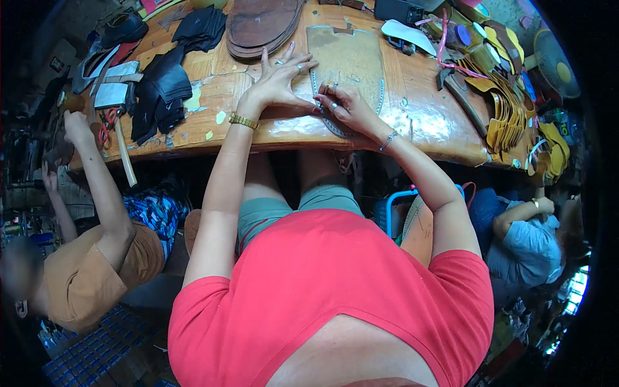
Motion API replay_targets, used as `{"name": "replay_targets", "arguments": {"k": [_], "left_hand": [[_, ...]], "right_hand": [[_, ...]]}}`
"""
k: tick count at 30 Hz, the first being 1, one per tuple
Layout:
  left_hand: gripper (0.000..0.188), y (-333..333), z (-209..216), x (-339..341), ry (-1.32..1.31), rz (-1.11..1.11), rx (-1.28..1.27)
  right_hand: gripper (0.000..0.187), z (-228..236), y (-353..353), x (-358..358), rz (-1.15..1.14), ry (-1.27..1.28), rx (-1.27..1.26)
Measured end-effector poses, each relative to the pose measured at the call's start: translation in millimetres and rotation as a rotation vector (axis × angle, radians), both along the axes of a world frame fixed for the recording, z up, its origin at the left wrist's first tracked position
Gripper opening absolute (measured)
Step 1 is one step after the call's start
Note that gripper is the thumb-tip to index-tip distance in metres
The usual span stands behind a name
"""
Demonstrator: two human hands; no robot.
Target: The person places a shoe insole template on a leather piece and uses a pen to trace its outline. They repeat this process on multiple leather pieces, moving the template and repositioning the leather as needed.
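The right hand (353, 108) is pinched, its hold unclear, over the left border of the tan panel (348, 55) on the table (416, 97); the left hand (276, 87) lies spread beside the panel. Border work seems in hand, next needing steady guiding

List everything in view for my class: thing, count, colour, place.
workbench: one, brown, across top
dotted-edged panel: one, tan, bench centre
rounded leather-like pieces: several, brown, top centre
cut pieces: two piles, black, bench left
scissors-like tool: one, red-handled, bench's left end
hammer: one, dark, bench right
curved pieces: uncounted pile, yellow-brown, bench right
fan: one, greyish, far right
basket: one, blue, below bench, right
co-workers: two, brown and light-blue shirts, either side
small clutter: uncountable, mixed, bench ends
left hand: one, ungloved, panel's left edge
right hand: one, ungloved, on panel
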State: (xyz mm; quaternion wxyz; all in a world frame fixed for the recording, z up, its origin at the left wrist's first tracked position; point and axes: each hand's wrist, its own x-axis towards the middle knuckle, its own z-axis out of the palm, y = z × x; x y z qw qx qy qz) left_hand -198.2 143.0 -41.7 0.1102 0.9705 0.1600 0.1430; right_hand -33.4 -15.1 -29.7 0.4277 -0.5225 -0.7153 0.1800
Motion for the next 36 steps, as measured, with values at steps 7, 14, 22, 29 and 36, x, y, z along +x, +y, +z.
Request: {"name": "replay_targets", "arguments": {"k": [7, 14, 22, 29, 36], "left_hand": [[0.112, -9.2, -1.0, 0.5, -0.054, 0.006, 0.003], [0.114, -11.4, -1.6, 0.4, -0.071, 0.001, -0.028], [0.113, -6.2, -7.9, -0.1, -0.039, 0.005, -0.037], [0.112, -5.9, -10.3, -0.8, -0.078, -0.009, -0.051], [0.112, -8.2, -9.2, -0.6, -0.066, 0.005, -0.043]], "right_hand": [[0.019, -10.7, 5.4, 4.5, 0.022, 0.007, 0.057], [0.020, -8.1, 9.0, 12.3, -0.006, 0.572, -0.331], [0.016, -6.2, 8.5, 2.4, 0.000, 0.020, -0.010], [0.017, 0.6, 17.4, 3.0, -0.079, 0.152, -0.230], [0.015, -0.3, 17.9, 7.6, 0.047, -0.155, 0.036]]}}
